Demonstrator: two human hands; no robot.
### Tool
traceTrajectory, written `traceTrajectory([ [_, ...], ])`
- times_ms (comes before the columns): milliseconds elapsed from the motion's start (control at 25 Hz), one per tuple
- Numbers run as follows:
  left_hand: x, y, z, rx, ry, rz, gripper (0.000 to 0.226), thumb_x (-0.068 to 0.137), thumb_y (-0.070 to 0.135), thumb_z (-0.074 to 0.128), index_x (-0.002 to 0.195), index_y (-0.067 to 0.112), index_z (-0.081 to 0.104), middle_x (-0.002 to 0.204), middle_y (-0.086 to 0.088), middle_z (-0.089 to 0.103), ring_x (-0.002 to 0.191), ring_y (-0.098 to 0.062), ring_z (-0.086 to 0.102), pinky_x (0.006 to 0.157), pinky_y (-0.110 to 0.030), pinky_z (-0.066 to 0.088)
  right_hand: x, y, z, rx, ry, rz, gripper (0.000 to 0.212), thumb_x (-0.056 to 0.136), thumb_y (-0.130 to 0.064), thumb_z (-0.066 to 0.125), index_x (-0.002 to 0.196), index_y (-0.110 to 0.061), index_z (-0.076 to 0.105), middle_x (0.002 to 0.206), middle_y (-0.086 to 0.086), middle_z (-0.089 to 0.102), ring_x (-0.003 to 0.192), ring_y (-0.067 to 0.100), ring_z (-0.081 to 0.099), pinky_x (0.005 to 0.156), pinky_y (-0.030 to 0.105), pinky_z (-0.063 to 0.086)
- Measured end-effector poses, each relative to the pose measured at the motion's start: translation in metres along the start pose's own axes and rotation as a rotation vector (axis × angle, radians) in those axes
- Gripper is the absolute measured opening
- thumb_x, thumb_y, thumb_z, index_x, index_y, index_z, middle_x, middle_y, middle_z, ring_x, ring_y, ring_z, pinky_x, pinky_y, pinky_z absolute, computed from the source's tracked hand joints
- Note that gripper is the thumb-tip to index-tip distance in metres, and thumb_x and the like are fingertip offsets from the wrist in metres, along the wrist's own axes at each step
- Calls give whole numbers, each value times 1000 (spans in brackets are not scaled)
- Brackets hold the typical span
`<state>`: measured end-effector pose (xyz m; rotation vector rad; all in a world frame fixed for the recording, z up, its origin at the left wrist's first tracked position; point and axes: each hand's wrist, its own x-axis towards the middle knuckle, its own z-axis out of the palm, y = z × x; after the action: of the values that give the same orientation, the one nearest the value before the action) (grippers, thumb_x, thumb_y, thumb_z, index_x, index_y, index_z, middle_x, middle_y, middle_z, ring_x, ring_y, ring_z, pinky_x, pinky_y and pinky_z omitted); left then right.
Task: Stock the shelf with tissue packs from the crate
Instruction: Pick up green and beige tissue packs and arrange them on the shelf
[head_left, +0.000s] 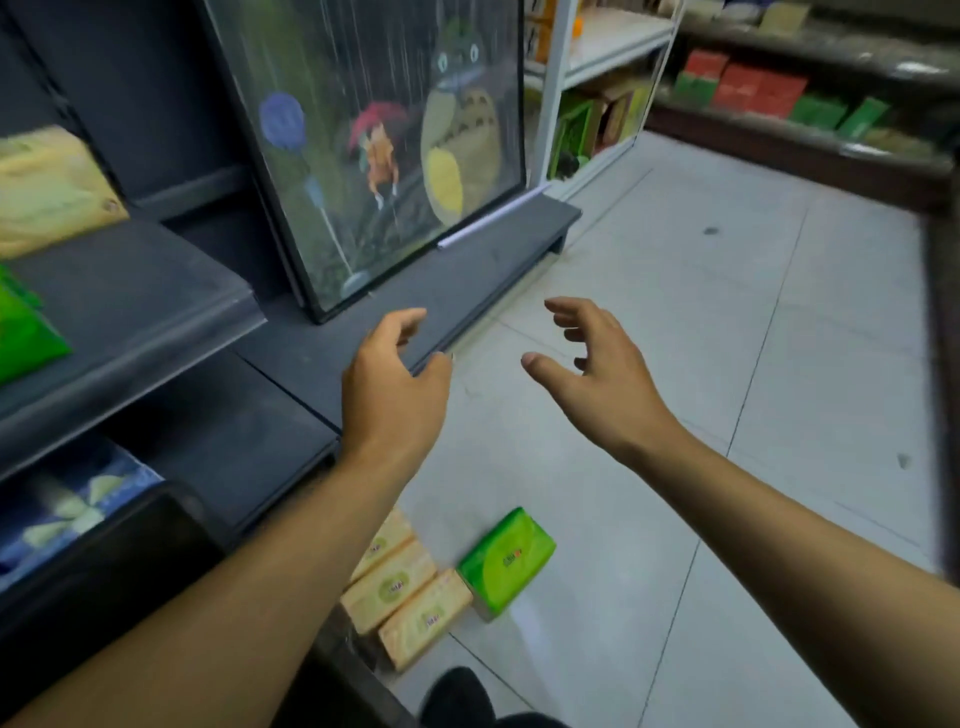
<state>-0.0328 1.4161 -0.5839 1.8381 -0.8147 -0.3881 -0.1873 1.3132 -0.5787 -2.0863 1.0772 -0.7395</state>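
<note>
Left hand (395, 379) and right hand (597, 374) loosely spread, empty; tissue packs (389, 587) below, one perhaps clipped by forearm (291, 545).

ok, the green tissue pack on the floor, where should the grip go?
Come from above and its right: the green pack lies flat, broad face up, with bare floor on that side, while the yellow packs crowd its left. Likely best a grip spanning the top face, pinching the two opposite side walls.
</note>
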Motion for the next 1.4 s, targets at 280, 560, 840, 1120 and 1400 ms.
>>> traceTrajectory([
  [280, 18, -88, 60, 390, -412, -256, 49, 86, 31, 70, 131, 22, 55, 131, 0, 59, 119, -21, 55, 97, -30, 46, -9, 104, 73, -126, -216, 99, 57, 86, -34, 65, 138, -29, 45, 137, -3, 47, 127, 15, 45, 105, 38, 42],
  [560, 13, -164, 105, 758, -838, -357, 59, 83, 40, 71, 133, 18, 49, 136, -8, 53, 124, -28, 52, 96, -32, 46, -41, 209, 141, -438, -757, 57, 87, 76, -19, 64, 152, -30, 25, 157, 3, 19, 146, 27, 17, 112, 33, 32],
  [840, 13, -195, 118, 808, -885, -398, 56, 83, 39, 72, 129, 16, 50, 128, -9, 56, 117, -29, 55, 93, -35, 50, -44, 248, 164, -770, -1034, -236, 103, 78, -15, 65, 155, -34, -1, 160, 7, 4, 148, 32, 8, 114, 39, 32],
  [1120, 9, -185, 111, 741, -1031, -336, 85, 72, 37, 85, 142, 17, 42, 142, -5, 49, 128, -23, 48, 100, -31, 44, -23, 230, 151, -664, -913, -69, 77, 72, -24, 69, 140, -34, 33, 129, -1, 33, 118, 26, 37, 75, 36, 50],
  [1400, 25, -137, 67, 533, -789, -158, 106, 57, 35, 93, 145, 27, 34, 134, -2, 52, 122, -22, 50, 99, -34, 45, 27, 149, 98, -489, -737, -19, 89, 52, -37, 71, 135, -35, 39, 116, -2, 37, 107, 30, 45, 91, 43, 48],
])
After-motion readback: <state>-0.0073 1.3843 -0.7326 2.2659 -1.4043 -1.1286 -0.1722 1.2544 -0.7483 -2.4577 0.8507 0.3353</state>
